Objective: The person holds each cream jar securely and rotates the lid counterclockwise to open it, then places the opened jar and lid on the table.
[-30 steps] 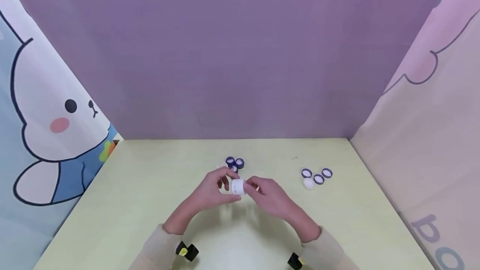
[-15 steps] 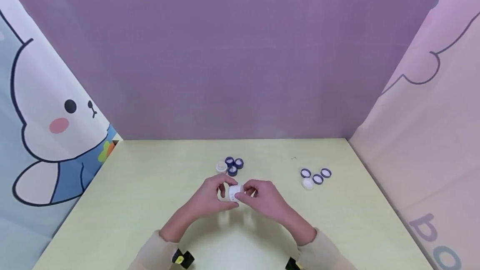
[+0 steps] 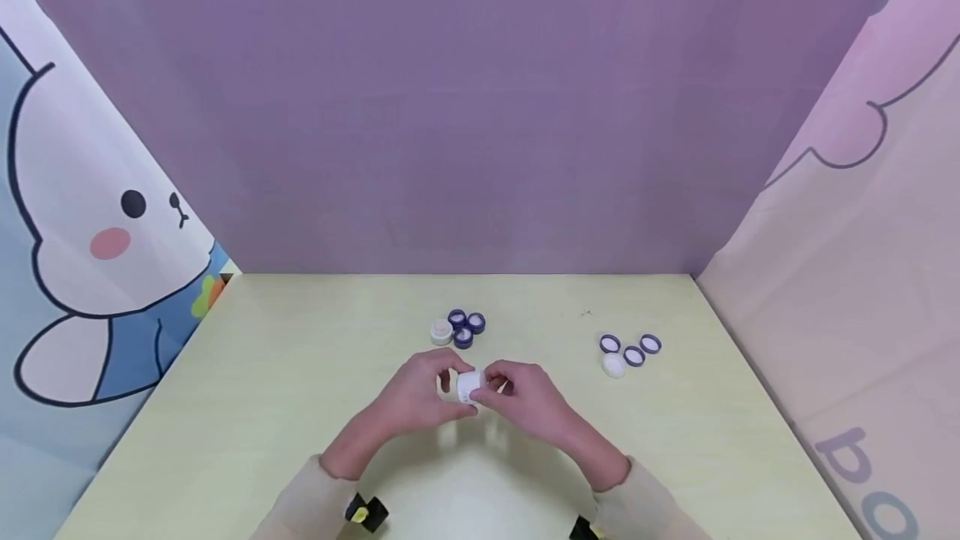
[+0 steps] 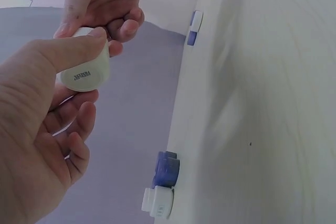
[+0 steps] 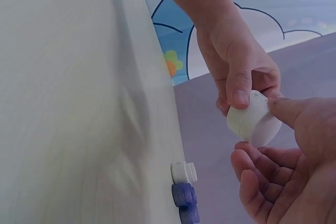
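In the head view, both hands meet over the table at a small white jar [image 3: 469,386], held clear of the tabletop and tipped on its side. My left hand [image 3: 420,392] grips its body from the left, thumb below and fingers above. From the right, my right hand [image 3: 531,401] pinches the lid end between thumb and fingers. Dark print shows on the jar's base [image 4: 83,75] in the left wrist view. The right wrist view has the smooth lid face [image 5: 268,129] turned toward the right palm.
Beyond the hands stand a white open jar [image 3: 441,332] and several blue jars, one a blue jar [image 3: 462,337] nearest. To the right lie a white lid [image 3: 613,366] and several blue-rimmed lids, including a blue lid [image 3: 633,356]. A purple wall [image 3: 465,107] closes the table's back.
The jar and both hands have shifted slightly left and down. The right thumb reaches farther over the jar. A white jar behind the left hand has come into full view.
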The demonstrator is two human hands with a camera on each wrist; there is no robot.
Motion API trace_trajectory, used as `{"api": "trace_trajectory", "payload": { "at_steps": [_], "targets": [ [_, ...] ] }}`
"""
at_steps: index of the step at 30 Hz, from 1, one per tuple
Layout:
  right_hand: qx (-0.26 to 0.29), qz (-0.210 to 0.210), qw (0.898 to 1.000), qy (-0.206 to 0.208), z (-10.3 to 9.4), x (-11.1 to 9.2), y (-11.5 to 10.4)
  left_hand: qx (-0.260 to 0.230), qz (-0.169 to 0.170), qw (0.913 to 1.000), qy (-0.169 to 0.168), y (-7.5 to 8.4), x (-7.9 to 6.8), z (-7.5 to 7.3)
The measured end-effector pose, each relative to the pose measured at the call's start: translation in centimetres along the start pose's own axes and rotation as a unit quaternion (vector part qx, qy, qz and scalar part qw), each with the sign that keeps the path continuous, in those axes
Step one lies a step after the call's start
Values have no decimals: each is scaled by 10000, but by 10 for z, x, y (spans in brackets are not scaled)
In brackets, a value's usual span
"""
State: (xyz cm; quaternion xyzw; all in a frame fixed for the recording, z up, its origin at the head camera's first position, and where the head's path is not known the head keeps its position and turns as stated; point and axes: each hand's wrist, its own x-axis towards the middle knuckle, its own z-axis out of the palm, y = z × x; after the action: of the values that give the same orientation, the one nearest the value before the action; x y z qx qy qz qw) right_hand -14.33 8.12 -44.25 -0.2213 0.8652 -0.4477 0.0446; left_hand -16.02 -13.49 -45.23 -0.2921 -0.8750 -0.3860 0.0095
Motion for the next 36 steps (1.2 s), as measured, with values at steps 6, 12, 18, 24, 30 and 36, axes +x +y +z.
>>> {"api": "trace_trajectory", "payload": {
  "at_steps": [6,12,18,24,30,36],
  "targets": [
    [107,-24,9999,110,1,-2,2,-336,51,9994,-35,-2,0,3],
    [133,-192,9996,170,1,-2,3,-578,194,9981,-60,-7,1,6],
    [138,-198,9995,212,3,-4,7,-806,256,9961,-249,-9,2,7],
    [172,-340,9989,289,7,-5,11,-803,133,9953,-520,-9,1,7],
    [225,-653,9962,539,7,-4,12,-785,44,9953,-568,-9,5,8],
    [207,-998,9934,527,8,-3,14,-715,111,9962,-492,-11,5,7]
  ]
}}
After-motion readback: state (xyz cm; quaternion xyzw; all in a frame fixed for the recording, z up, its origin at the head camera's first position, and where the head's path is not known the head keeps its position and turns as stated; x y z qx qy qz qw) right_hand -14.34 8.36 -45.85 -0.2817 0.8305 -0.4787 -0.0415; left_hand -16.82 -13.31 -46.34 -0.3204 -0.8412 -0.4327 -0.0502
